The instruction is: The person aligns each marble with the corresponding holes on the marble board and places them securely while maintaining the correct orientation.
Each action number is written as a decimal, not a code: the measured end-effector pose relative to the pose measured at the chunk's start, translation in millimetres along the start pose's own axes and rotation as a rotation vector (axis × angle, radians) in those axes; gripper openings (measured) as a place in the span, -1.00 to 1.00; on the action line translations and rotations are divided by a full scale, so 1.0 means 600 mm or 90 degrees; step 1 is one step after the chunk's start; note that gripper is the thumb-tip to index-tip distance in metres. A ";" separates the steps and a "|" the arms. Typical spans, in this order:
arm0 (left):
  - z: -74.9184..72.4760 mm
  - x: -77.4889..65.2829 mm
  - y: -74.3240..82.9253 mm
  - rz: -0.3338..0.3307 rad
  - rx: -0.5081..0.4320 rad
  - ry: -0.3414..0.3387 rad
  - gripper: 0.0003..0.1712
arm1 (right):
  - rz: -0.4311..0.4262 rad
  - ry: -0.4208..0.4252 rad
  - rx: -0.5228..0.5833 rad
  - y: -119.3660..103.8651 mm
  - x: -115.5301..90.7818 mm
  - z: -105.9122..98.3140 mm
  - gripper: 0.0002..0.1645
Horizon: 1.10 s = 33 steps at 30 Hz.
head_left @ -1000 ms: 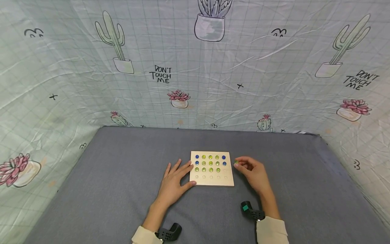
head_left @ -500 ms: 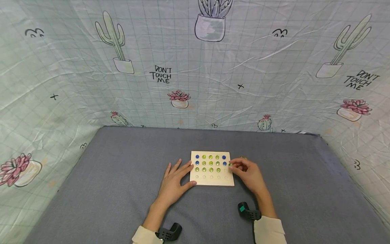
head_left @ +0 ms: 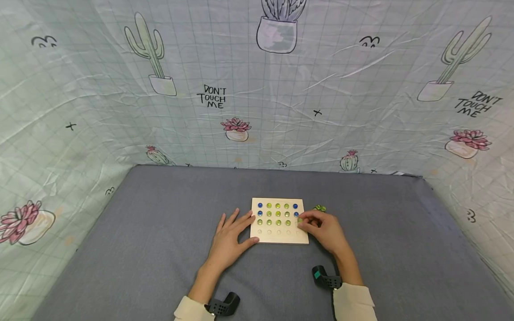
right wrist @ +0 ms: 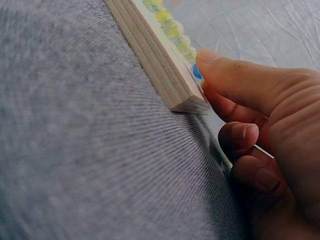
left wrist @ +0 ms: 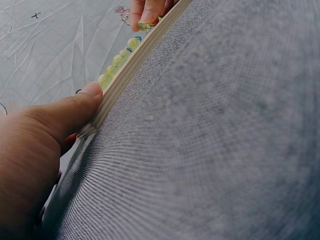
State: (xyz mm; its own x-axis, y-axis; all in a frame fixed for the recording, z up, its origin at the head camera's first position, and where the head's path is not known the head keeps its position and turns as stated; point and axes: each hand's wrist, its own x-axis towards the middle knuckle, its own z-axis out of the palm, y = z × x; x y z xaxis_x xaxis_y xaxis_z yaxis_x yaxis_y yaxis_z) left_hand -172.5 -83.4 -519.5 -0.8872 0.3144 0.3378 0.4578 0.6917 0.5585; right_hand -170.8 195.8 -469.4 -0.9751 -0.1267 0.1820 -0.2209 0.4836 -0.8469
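A pale wooden board [head_left: 279, 239] lies on the grey cloth, with rows of round hollows. Yellow-green marbles [head_left: 278, 214] and a few blue marbles [head_left: 260, 205] fill its three far rows, apart from the right end of the third; the near row is bare. My left hand [head_left: 226, 245] rests at the board's left side, fingers spread, thumb on the near left corner. Between thumb and index finger, my right hand [head_left: 327, 229] pinches a green marble [left wrist: 145, 25] close over the right end of the third row.
Several loose green marbles [head_left: 320, 207] sit on the cloth just beyond my right hand. A patterned curtain [head_left: 277, 98] rises behind the grey tabletop [head_left: 180, 200] and along both sides. Black wrist cameras [head_left: 224, 304] are strapped to both wrists.
My right hand has moved left from beside the board to over its right edge, carrying the green marble. The loose marbles behind it have come into view. My left hand stays put.
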 end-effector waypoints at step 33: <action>0.001 0.001 -0.002 0.004 0.006 -0.002 -0.24 | 0.003 -0.007 -0.020 0.067 0.011 0.011 -0.77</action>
State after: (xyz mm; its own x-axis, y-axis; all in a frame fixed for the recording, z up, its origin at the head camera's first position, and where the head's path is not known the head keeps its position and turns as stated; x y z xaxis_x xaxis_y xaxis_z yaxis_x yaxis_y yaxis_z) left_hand -173.8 -83.6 -520.6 -0.8842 0.3207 0.3397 0.4632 0.6960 0.5487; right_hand -185.8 208.9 -505.4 -0.9758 -0.1335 0.1732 -0.2175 0.5112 -0.8315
